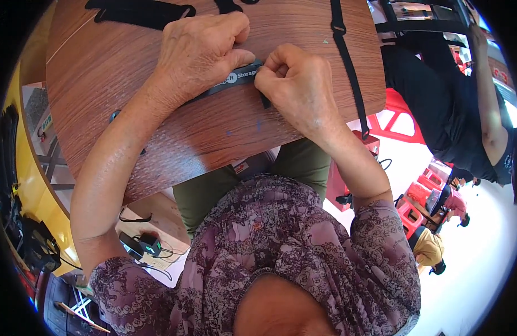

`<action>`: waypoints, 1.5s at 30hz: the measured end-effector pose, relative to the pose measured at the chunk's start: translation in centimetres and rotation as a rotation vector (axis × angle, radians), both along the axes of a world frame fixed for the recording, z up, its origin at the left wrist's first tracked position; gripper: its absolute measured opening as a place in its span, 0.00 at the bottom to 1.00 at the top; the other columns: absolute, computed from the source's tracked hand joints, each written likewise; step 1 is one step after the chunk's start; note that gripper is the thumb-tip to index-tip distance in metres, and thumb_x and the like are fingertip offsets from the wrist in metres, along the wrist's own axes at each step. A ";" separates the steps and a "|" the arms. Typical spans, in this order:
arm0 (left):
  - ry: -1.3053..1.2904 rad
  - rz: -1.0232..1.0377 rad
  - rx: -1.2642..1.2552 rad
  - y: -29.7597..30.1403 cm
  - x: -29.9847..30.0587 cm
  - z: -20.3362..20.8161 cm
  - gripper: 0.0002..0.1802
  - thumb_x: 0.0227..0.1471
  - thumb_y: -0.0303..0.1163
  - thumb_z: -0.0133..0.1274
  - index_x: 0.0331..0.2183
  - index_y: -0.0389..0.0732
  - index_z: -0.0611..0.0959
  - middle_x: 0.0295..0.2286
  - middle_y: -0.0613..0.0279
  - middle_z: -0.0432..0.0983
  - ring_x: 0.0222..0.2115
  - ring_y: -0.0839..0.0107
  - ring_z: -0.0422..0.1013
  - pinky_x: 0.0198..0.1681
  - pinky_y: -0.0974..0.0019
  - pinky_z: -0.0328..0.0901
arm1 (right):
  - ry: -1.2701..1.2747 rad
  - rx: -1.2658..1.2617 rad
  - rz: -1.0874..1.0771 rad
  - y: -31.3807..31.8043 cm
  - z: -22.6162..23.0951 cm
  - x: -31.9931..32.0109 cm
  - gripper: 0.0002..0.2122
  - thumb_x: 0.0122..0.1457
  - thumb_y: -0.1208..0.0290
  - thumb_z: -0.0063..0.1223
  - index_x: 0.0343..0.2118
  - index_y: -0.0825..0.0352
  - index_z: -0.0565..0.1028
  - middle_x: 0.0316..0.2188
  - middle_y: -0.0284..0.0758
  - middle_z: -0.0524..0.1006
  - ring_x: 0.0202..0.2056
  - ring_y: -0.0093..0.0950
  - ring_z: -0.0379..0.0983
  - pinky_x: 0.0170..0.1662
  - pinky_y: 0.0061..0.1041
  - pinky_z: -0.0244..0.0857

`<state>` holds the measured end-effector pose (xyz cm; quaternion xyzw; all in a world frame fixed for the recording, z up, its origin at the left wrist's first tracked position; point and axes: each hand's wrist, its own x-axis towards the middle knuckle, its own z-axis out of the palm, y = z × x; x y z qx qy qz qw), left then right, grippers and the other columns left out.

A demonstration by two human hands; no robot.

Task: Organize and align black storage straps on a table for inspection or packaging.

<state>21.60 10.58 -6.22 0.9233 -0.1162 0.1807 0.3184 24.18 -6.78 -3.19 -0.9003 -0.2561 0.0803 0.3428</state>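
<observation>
A dark grey strap with pale printing runs between my two hands, low over the wooden tabletop. My left hand is closed, its fingers curled and its thumb lying along the strap's upper edge. Part of the band passes beneath my left wrist. My right hand pinches the strap's right end between thumb and bent forefinger. A short dark piece hangs below the right fingertips. What lies inside the right pinch is hidden.
Long black straps lie at the table's far left. Another black strap with a buckle runs down the right side of the wooden table. A co-worker in black is at the right, by a red stool.
</observation>
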 end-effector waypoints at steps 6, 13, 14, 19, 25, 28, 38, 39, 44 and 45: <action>-0.081 0.018 0.005 0.1 0.3 -0.6 0.09 0.41 0.36 0.57 0.24 0.44 0.74 0.16 0.62 0.71 0.20 0.61 0.70 0.22 0.60 0.61 | 0.065 -0.006 0.009 -0.1 0.5 0.3 0.07 0.44 0.72 0.53 0.18 0.71 0.73 0.14 0.47 0.72 0.21 0.44 0.72 0.26 0.38 0.65; -0.033 0.026 -0.001 0.4 0.1 -0.4 0.07 0.51 0.36 0.48 0.27 0.43 0.74 0.19 0.60 0.71 0.22 0.61 0.70 0.25 0.62 0.63 | 0.209 0.143 -0.083 -0.8 1.1 0.7 0.10 0.48 0.68 0.55 0.21 0.71 0.74 0.14 0.44 0.72 0.19 0.42 0.72 0.25 0.36 0.64; 0.021 0.016 0.005 0.4 0.0 -0.3 0.08 0.53 0.36 0.46 0.30 0.43 0.75 0.21 0.60 0.71 0.24 0.62 0.70 0.27 0.65 0.63 | 0.208 0.145 -0.084 -0.8 1.1 0.6 0.10 0.48 0.68 0.55 0.21 0.71 0.74 0.14 0.44 0.72 0.19 0.42 0.72 0.25 0.36 0.64; 0.147 -0.027 -0.056 0.5 -0.1 0.5 0.08 0.54 0.34 0.45 0.32 0.42 0.75 0.20 0.61 0.70 0.23 0.68 0.70 0.27 0.68 0.63 | 0.014 -0.046 0.012 -0.7 0.3 0.6 0.13 0.46 0.63 0.59 0.19 0.69 0.72 0.13 0.42 0.72 0.19 0.42 0.71 0.24 0.37 0.62; 0.259 -0.056 -0.236 1.5 -1.7 2.9 0.10 0.51 0.33 0.47 0.36 0.41 0.76 0.24 0.58 0.73 0.26 0.66 0.71 0.29 0.68 0.64 | 0.052 -0.033 0.058 -0.4 0.3 0.6 0.10 0.47 0.67 0.57 0.20 0.69 0.72 0.16 0.43 0.73 0.23 0.42 0.72 0.27 0.37 0.62; 0.008 -0.028 0.000 1.9 -4.6 5.1 0.16 0.49 0.38 0.50 0.38 0.39 0.76 0.33 0.52 0.73 0.34 0.58 0.71 0.35 0.63 0.65 | -0.183 0.122 0.101 -1.5 0.3 0.5 0.09 0.47 0.68 0.56 0.26 0.69 0.73 0.22 0.42 0.74 0.28 0.41 0.72 0.30 0.36 0.61; 0.294 0.087 0.543 1.0 -11.9 3.6 0.47 0.41 0.58 0.46 0.53 0.30 0.62 0.55 0.43 0.53 0.59 0.54 0.47 0.59 0.48 0.42 | -0.430 -0.119 0.616 0.3 -1.0 -3.6 0.35 0.47 0.49 0.49 0.53 0.72 0.62 0.57 0.43 0.59 0.61 0.39 0.48 0.60 0.42 0.40; 0.299 0.078 0.529 1.0 -12.0 3.2 0.48 0.40 0.58 0.46 0.53 0.29 0.61 0.55 0.43 0.53 0.59 0.53 0.46 0.59 0.48 0.41 | -0.432 -0.119 0.617 0.1 -1.0 -3.5 0.35 0.47 0.49 0.49 0.53 0.72 0.62 0.57 0.43 0.59 0.61 0.39 0.48 0.60 0.42 0.40; 0.294 0.097 0.526 0.8 -12.4 2.5 0.49 0.39 0.57 0.48 0.54 0.30 0.60 0.56 0.44 0.52 0.59 0.54 0.45 0.60 0.47 0.40 | -0.507 -0.364 0.531 -2.5 0.0 -2.6 0.35 0.48 0.48 0.46 0.54 0.72 0.60 0.58 0.42 0.56 0.62 0.36 0.46 0.60 0.42 0.37; 0.294 0.104 0.520 0.8 -12.5 2.4 0.49 0.40 0.57 0.48 0.55 0.31 0.60 0.56 0.45 0.51 0.59 0.55 0.45 0.60 0.48 0.39 | -0.509 -0.365 0.531 -2.7 0.1 -2.5 0.35 0.48 0.48 0.46 0.54 0.72 0.60 0.58 0.42 0.56 0.62 0.36 0.46 0.60 0.42 0.37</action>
